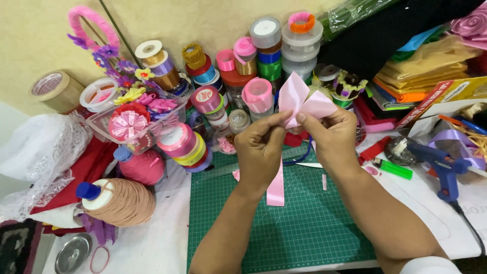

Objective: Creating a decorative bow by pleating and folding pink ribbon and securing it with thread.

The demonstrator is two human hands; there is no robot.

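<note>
A pale yellow textured wall rises behind the bench, which is covered in white and lit evenly and softly, with no hard shadows. A green gridded cutting mat lies on the bench top. At the lower left edge a strip of dark patterned floor covering shows (its pattern is too small to make out).
</note>
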